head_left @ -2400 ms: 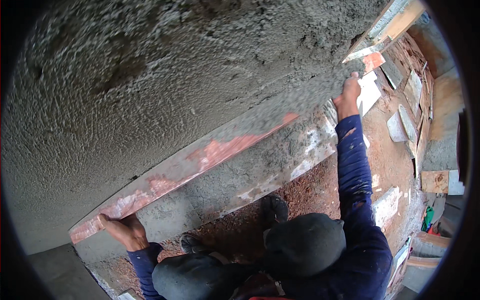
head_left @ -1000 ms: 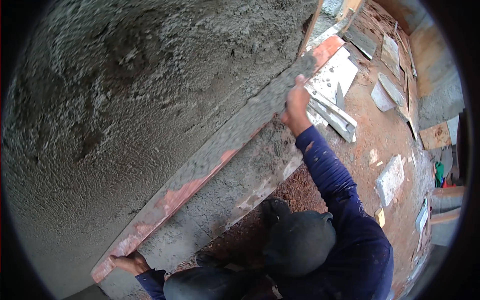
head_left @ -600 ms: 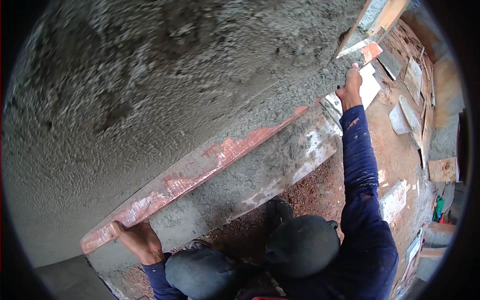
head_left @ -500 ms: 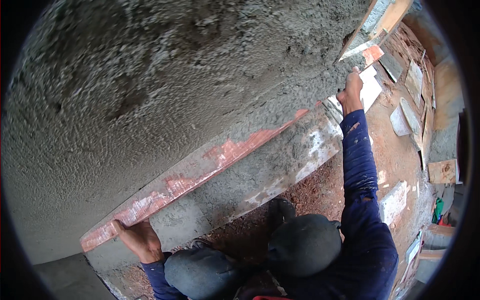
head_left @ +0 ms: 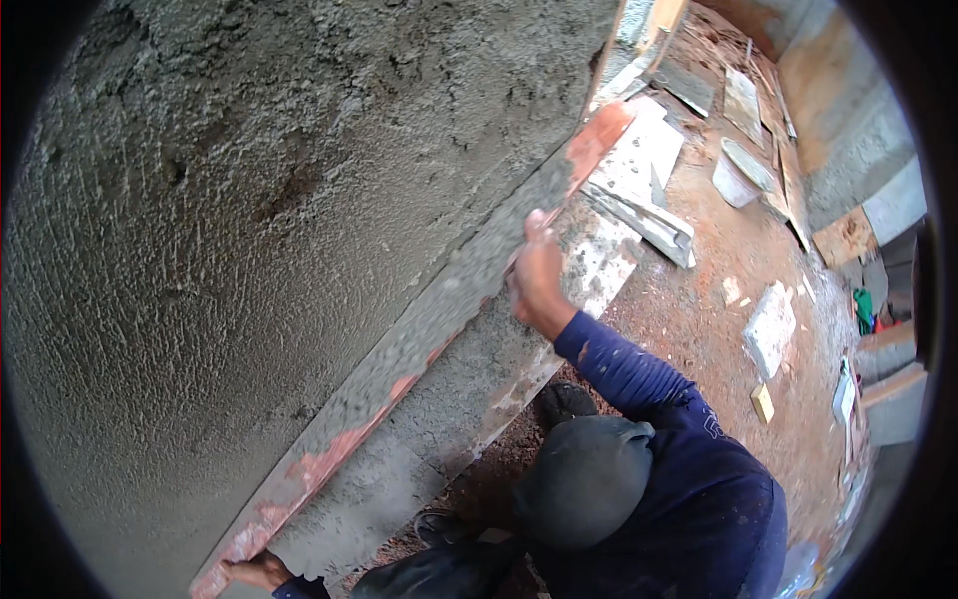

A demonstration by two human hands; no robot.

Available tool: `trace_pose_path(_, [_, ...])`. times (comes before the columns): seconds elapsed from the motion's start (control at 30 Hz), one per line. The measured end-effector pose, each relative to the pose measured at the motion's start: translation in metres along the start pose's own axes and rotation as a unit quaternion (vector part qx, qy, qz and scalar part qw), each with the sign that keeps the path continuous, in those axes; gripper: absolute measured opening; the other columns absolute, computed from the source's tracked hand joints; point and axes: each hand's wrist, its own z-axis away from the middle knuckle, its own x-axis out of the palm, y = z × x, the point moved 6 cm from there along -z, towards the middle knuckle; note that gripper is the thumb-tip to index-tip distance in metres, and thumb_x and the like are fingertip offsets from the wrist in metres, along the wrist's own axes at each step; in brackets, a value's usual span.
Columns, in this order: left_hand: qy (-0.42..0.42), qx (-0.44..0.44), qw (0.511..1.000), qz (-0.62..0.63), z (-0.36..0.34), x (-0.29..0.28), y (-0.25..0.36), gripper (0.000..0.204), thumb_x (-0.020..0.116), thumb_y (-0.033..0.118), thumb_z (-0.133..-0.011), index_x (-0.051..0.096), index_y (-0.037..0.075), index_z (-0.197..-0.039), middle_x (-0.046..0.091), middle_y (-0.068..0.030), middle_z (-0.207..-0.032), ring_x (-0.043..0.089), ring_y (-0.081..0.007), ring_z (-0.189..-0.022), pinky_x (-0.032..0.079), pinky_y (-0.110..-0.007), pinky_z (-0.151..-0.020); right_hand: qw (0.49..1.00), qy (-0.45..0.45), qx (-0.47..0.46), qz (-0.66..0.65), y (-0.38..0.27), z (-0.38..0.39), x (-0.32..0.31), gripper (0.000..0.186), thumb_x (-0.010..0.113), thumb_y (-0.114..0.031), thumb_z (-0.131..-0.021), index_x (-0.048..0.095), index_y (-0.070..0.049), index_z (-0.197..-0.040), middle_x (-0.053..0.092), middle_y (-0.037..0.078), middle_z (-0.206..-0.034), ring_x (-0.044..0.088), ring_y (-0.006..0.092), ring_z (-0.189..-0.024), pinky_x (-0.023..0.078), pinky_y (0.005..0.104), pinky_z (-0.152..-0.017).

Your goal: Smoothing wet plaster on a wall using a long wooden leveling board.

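The right hand (head_left: 542,270) is closed on the lower edge of a long board (head_left: 439,309), thumb laid along its face; the fingers underneath are hidden from me. The left hand (head_left: 257,571) grips the same edge close to the board's near end, thumb on top, at the very bottom of the view.

The board slants from lower left to upper right, its upper edge apparently against a rough grey wall (head_left: 200,200). Its red paint shows at both ends and along the lower edge; wet-looking mortar covers most of the rest. That load is the first worry: it could slide off the face if the board tips, and wet mortar could make either thumb slip. With the hands so far apart, uneven pressure might gouge the wall's coating. I can't tell how evenly the edge bears.

Below runs a grey concrete ledge (head_left: 399,454), where dropped mortar could land. The board's far end lies near a wooden frame (head_left: 664,20) and could knock it. Beside that end is a white sheet (head_left: 644,145). A dark shoe (head_left: 567,399) stands on loose reddish soil, where footing could give.
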Motion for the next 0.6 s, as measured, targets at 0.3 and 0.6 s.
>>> trace_pose_path(0.3, [0.047, 0.015, 0.999, -0.023, 0.010, 0.007, 0.008, 0.052, 0.032, 0.033, -0.086, 0.033, -0.005, -0.120, 0.043, -0.0184, -0.117, 0.046, -0.0337, -0.107, 0.037, -0.045, -0.093, 0.998, 0.028, -0.042, 0.036, -0.017, 0.009, 0.006, 0.039, 0.039, -0.040, -0.090, 0.038, -0.001, -0.090, 0.038, 0.003, -0.075, 0.035, 0.0097, -0.066, 0.034, 0.0267, -0.057])
trace_pose_path(0.6, [-0.060, 0.004, 0.998, -0.012, 0.129, 0.117, 0.002, 0.049, 0.032, 0.035, -0.087, 0.035, 0.000, -0.121, 0.041, -0.0134, -0.118, 0.044, -0.0298, -0.105, 0.040, -0.047, -0.088, 0.996, 0.063, -0.044, -0.044, -0.097, -0.120, -0.023, 0.048, 0.042, -0.040, -0.087, 0.048, 0.003, -0.105, 0.056, 0.012, -0.092, 0.057, 0.0217, -0.078, 0.048, 0.0336, -0.067])
